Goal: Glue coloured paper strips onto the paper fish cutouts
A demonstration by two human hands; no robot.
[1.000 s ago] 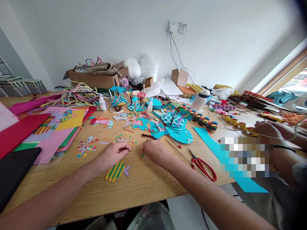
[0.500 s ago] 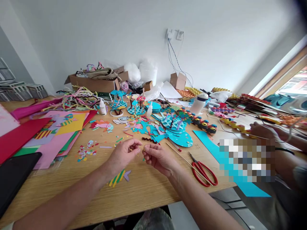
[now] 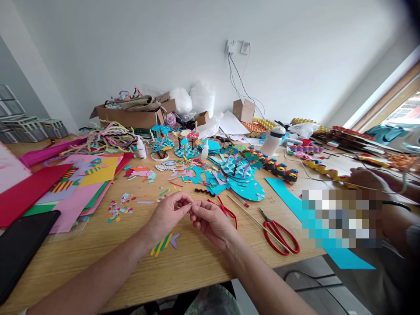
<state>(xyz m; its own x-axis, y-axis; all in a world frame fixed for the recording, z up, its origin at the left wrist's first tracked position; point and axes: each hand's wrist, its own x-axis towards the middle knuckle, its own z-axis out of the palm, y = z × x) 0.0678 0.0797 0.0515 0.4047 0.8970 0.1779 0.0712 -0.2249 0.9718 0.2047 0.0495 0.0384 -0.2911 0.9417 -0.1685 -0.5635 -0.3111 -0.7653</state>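
a paper fish (image 3: 161, 245), striped yellow and green with a purple tail, lies partly covered toward the front edge of the table (image 3: 203, 267); a narrow red strip (image 3: 223, 206) curves farther from that edge

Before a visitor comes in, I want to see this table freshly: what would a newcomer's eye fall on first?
Probably the left hand and right hand, fingertips close together at the table's near middle, by a striped paper fish. Next, the red-handled scissors on the right and the blue strip reaching past the edge. A black device lies near left.
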